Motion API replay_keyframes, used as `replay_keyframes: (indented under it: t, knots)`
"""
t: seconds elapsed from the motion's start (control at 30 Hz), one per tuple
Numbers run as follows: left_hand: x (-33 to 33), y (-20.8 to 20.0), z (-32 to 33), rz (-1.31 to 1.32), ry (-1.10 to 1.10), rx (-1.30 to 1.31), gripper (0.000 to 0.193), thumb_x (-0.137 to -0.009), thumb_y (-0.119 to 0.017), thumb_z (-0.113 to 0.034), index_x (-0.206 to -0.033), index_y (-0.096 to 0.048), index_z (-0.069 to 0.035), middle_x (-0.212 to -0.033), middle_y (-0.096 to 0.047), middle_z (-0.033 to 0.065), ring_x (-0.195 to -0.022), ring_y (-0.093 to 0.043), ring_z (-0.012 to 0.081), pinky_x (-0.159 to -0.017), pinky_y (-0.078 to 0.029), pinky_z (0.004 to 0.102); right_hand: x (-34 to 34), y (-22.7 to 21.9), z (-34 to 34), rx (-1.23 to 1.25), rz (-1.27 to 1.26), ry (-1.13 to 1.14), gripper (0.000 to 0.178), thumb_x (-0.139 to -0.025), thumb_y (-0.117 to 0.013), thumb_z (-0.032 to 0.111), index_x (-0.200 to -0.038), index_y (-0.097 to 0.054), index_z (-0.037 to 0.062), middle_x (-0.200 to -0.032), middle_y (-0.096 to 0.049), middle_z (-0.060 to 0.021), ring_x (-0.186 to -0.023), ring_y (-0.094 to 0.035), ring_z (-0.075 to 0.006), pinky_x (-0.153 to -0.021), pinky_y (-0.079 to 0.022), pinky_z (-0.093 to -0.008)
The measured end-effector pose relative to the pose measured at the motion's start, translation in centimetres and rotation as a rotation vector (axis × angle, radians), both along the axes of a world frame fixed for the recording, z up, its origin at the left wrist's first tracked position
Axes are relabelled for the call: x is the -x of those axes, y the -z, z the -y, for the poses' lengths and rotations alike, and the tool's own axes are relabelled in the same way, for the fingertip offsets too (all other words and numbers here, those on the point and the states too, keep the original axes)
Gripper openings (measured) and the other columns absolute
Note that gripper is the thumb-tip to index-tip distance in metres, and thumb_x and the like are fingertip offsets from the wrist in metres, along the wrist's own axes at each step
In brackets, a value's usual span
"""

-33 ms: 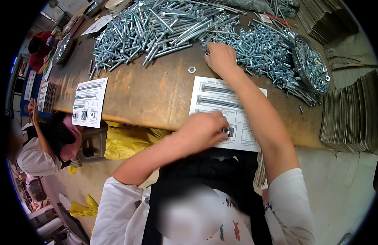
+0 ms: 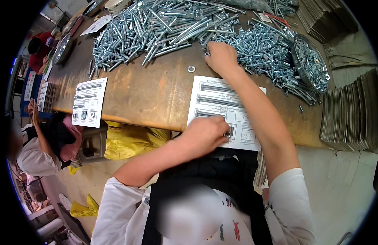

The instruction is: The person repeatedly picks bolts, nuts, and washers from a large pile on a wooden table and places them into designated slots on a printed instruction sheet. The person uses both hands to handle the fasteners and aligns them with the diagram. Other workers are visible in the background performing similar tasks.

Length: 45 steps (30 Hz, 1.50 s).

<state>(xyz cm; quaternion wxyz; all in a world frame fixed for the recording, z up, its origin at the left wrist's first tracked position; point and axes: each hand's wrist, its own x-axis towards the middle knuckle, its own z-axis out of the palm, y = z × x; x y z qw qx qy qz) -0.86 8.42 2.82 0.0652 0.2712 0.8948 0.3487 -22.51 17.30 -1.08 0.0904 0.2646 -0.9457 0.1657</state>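
My left hand (image 2: 203,136) is closed above the lower part of a printed sheet (image 2: 228,107). At its fingertips shows a small shiny ring-shaped metal piece (image 2: 227,134), either a washer or a nut. My right hand (image 2: 221,58) reaches past that sheet to the edge of a heap of short bolts (image 2: 258,47). Its fingers are bent together, with a small nut-like metal piece (image 2: 207,54) at their tips. A loose flat washer (image 2: 191,69) lies on the table left of my right forearm. Long bolts (image 2: 136,34) are piled farther left.
A round metal tray (image 2: 296,61) of small hardware stands at the right, near stacked brown cardboard (image 2: 350,112). Another printed sheet (image 2: 88,112) lies left on the worn table (image 2: 144,94). A yellow sack (image 2: 131,143) sits below the table edge. Other people are at the far left.
My left hand has dropped slightly toward me over the sheet. The sheet has shifted a little to the left. My right hand stays nearly where it was.
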Motion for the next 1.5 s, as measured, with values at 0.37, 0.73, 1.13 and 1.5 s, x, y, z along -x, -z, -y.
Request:
replay_keyframes:
  t: [0.37, 0.73, 1.13, 1.5]
  knots:
    - [-2.5, -1.0, 4.3, -0.04, -0.214, 0.023, 0.022, -0.08, -0.077, -0.013, -0.099, -0.068, -0.006, -0.091, -0.064, 0.0098, -0.079, -0.066, 0.0309, -0.067, -0.053, 0.0397, -12.9, -7.2, -11.0, 0.475, 0.408, -0.018, 0.02, -0.075, -0.076, 0.014, -0.09, -0.069, 0.0029, -0.071, -0.065, -0.0064, -0.061, -0.062, -0.0137, -0.059, -0.05, -0.0278]
    - [-5.6, -0.7, 6.0, -0.036, -0.214, 0.025, 0.022, -0.082, -0.075, -0.016, -0.1, -0.067, -0.006, -0.092, -0.063, 0.0107, -0.083, -0.066, 0.0309, -0.069, -0.053, 0.0401, -20.3, -2.6, -5.1, 0.285, 0.281, -0.308, 0.019, -0.079, -0.075, 0.01, -0.092, -0.063, 0.0052, -0.086, -0.065, -0.0104, -0.071, -0.066, -0.0303, -0.06, -0.052, -0.0395]
    - [14.0, 3.0, 12.8, -0.419, -0.601, 0.152, 0.022, -0.084, -0.074, -0.023, -0.096, -0.072, -0.004, -0.092, -0.066, 0.0132, -0.081, -0.065, 0.0336, -0.072, -0.052, 0.0426, -20.4, -2.1, -4.7, 0.246, 0.232, -0.328, 0.019, -0.08, -0.074, 0.013, -0.094, -0.062, 0.0067, -0.085, -0.059, -0.0091, -0.077, -0.065, -0.0297, -0.063, -0.052, -0.0405]
    - [15.2, 2.8, 8.1, -0.43, -0.62, -0.028, 0.02, -0.089, -0.071, -0.017, -0.105, -0.071, -0.006, -0.093, -0.066, 0.011, -0.074, -0.066, 0.0265, -0.069, -0.053, 0.0334, -14.0, -3.1, -17.9, 0.412, 0.089, 0.308, 0.024, -0.088, -0.068, 0.017, -0.109, -0.067, 0.0065, -0.101, -0.069, -0.014, -0.088, -0.068, -0.0338, -0.075, -0.055, -0.0415]
